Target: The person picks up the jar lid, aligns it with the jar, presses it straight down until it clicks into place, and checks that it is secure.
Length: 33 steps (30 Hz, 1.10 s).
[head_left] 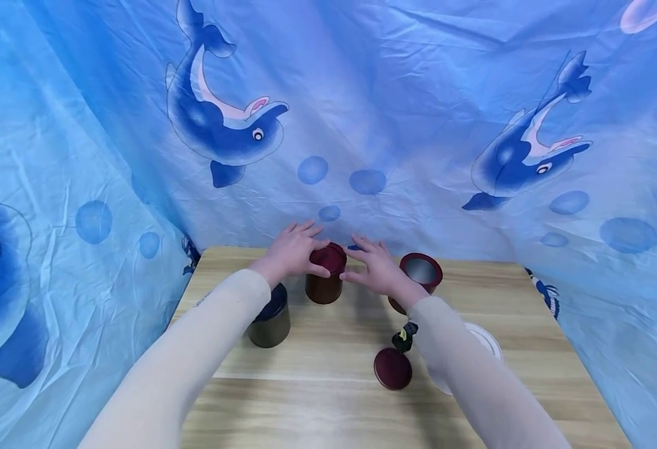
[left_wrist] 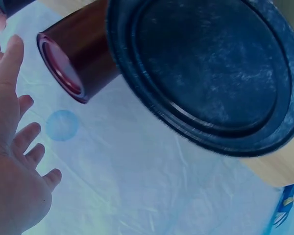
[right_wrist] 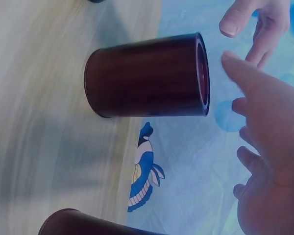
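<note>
While the empty hands are held apart, the red can mid-frame could be toppled by uneven contact.

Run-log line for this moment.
left hand: empty, near lidded red can | right hand: empty, near same can | uncovered red can: right of it | red lid: on table

Curtained booth, perhaps — dolphin-print sheeting beside and behind a table.
</note>
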Available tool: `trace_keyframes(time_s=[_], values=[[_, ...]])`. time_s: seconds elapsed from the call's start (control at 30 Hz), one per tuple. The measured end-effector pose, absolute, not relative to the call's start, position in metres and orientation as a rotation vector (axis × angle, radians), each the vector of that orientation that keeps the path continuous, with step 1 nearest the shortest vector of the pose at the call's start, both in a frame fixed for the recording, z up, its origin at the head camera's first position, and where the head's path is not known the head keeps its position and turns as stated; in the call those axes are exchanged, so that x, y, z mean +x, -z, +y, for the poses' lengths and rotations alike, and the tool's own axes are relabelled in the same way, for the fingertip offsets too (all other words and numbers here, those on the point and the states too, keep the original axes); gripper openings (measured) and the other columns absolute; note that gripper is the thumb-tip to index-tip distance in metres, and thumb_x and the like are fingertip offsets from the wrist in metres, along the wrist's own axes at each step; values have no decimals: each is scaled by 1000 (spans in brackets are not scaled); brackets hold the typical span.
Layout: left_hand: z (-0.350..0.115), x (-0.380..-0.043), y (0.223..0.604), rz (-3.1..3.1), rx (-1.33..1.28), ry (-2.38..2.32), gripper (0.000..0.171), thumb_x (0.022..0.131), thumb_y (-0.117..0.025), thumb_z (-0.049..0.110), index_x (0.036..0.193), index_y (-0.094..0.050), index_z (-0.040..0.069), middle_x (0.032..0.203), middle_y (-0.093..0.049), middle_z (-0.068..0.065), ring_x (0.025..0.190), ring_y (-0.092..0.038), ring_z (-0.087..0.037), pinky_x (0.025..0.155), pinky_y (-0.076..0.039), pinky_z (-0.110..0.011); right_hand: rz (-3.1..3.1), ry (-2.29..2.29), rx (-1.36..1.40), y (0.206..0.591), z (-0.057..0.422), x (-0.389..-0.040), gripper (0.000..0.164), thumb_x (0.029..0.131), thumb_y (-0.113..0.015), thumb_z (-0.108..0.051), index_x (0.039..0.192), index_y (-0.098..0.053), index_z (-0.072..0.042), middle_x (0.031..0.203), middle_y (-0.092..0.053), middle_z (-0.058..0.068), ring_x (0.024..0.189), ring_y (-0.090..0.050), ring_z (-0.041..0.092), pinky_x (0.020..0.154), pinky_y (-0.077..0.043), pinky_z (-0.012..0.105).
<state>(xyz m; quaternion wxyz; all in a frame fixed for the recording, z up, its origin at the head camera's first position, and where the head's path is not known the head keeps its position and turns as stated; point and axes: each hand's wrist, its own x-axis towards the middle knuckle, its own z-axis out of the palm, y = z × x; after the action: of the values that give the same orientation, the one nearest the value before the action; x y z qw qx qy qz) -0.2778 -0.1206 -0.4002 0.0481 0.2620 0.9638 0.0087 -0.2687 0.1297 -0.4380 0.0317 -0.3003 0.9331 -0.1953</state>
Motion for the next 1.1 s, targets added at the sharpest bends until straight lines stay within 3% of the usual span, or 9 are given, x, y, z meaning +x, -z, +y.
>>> trace_keyframes(time_s=[0.47,0.77,1.1], values=[[-115,-264,383,2905,950,82,90,86,-76,70,159,-54,23,174,-33,-11,165,-17,-34,132,-14,-58,2920,898,-932,458,141,-212,66,96,-82,-30,152,-60,-3,169,-39,22,159,-28,46,125,-17,75],[-107,-241,383,2903,998,126,90,86,-77,70,159,-55,22,173,-35,-11,164,-21,-33,132,-14,-60,2916,989,-906,489,155,-184,68,97,-80,-34,153,-58,-4,165,-42,26,157,-31,48,124,-19,75],[-97,-215,395,2915,936,178,94,84,-75,76,160,-54,24,172,-37,-8,163,-24,-32,131,-20,-58,2862,967,-794,507,168,-161,78,97,-81,-38,160,-49,-5,170,-37,21,160,-27,43,127,-17,70]])
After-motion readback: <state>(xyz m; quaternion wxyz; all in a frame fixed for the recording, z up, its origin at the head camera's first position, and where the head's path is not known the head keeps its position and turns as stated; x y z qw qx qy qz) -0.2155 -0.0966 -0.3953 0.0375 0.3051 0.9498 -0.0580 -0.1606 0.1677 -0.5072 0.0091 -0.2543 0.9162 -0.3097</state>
